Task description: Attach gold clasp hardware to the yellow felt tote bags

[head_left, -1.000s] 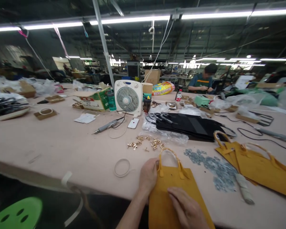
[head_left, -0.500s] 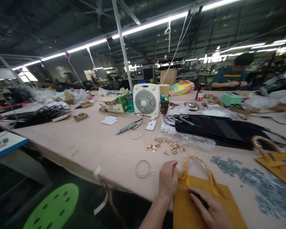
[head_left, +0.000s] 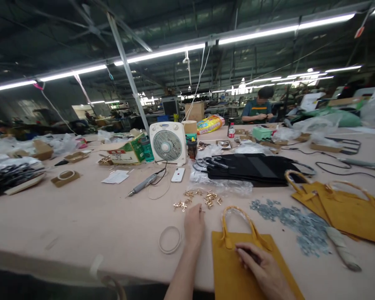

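The left hand point(head_left: 194, 225), fingertips bunched but any hold unclear, is just beside gold-toned metal fittings point(head_left: 210, 201), while a mustard handbag point(head_left: 226, 268), probably light, supple and best taken by its looped handle point(head_left: 237, 209), lies flat at the near edge of the table point(head_left: 204, 271) beneath the right hand point(head_left: 259, 266), whose curled fingers hide any grip.

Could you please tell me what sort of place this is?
Probably a bag workshop: yellow bags and loose gold fittings lie on a broad table, with rows of strip lights overhead.
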`<state>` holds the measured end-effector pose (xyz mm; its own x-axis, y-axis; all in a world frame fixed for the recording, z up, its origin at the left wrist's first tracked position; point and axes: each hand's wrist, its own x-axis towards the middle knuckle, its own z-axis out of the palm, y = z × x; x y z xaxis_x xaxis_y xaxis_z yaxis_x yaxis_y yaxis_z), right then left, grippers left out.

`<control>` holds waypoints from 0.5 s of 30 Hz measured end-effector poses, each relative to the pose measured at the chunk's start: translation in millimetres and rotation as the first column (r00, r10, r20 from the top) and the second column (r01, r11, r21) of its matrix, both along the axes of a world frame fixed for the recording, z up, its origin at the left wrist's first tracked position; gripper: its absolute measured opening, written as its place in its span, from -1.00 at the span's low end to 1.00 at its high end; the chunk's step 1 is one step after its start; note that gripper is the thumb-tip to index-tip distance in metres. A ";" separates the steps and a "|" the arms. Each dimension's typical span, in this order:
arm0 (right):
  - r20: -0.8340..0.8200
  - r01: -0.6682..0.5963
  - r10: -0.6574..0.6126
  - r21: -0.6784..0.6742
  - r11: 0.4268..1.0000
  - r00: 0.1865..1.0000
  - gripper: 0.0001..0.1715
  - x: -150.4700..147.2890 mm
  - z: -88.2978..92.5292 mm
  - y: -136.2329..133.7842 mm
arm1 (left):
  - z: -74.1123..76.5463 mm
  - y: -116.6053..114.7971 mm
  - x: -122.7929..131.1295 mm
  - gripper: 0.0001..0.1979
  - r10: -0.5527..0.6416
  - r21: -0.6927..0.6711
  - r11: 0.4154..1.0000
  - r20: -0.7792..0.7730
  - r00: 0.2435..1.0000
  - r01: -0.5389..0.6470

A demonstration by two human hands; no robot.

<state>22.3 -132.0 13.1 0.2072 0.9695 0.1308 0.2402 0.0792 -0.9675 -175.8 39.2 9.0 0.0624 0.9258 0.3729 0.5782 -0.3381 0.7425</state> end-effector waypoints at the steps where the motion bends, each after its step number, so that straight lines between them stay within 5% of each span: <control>1: -0.048 0.012 -0.012 -0.012 1.000 0.999 -0.51 1.2 1.5 0.7 | 0.2 -2.9 0.8 -0.66 -0.017 0.005 1.000 0.001 1.000 0.017; 7: -0.242 0.078 -0.085 -0.038 0.996 0.966 -0.45 7.5 5.9 7.5 | -0.6 -33.1 21.6 -0.65 -0.216 0.034 0.976 0.110 0.970 0.213; 15: -0.431 0.210 -0.182 0.019 0.977 0.884 -0.40 7.9 1.4 8.1 | -5.1 -74.1 69.8 -0.70 -0.525 0.228 0.837 0.079 0.848 0.497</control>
